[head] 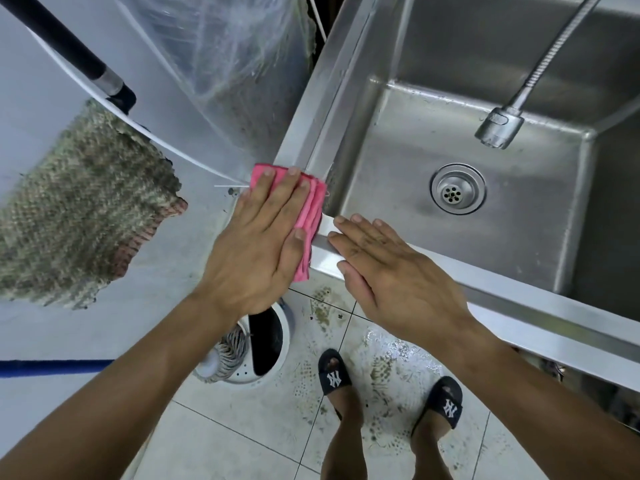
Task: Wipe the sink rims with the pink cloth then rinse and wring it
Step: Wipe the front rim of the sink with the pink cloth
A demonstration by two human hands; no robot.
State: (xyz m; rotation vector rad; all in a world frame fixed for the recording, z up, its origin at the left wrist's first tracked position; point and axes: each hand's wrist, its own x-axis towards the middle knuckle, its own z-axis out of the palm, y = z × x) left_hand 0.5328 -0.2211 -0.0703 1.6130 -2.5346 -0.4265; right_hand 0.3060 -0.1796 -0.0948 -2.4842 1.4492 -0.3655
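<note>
Pink cloth [311, 216] lies on the steel sink's near-left rim corner [323, 252], pressed by flat left hand [258, 244]; right hand [391, 271] rests flat, fingers straight, on the near rim.

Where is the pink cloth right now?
In the head view, the cloth lies on the sink's near-left rim corner, pressed flat under the left hand, just left of the right hand.

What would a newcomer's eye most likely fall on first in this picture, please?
Probably the pink cloth, folded over the sink's near-left corner under the flat left hand. The right hand lies flat beside it on the front rim. Next, the steel basin's drain and the faucet head hanging above it.
</note>
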